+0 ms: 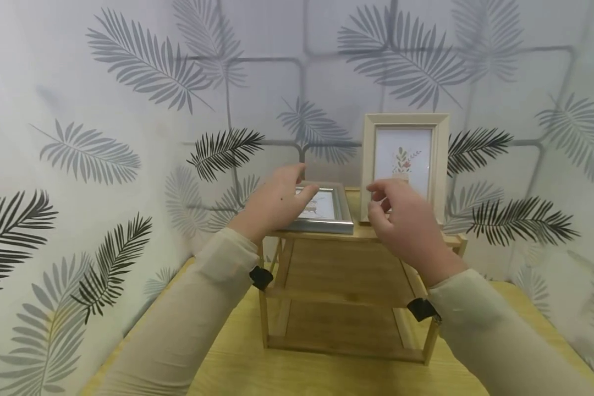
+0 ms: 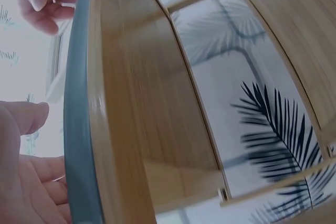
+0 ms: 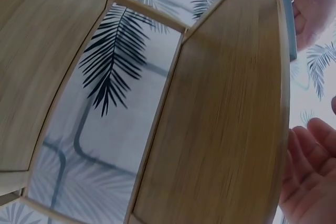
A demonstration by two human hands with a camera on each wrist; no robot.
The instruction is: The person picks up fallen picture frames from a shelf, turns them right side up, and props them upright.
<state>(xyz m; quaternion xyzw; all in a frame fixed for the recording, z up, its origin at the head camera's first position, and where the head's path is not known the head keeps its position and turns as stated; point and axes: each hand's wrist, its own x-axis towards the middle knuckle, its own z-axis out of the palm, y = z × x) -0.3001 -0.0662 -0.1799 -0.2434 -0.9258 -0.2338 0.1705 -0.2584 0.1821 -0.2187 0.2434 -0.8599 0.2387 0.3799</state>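
Care is needed with the silver frame [image 1: 322,208] lying flat on the wooden shelf [image 1: 356,234]: left hand [image 1: 272,204] rests open on it, right hand [image 1: 401,220] hovers loosely curled and empty, so lifting evenly seems best.

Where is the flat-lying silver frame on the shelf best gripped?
Probably by its two side edges, from above and the front. The silver frame lies flat at the wooden shelf's front edge, left hand resting on its left side; the upright frame crowds its right.
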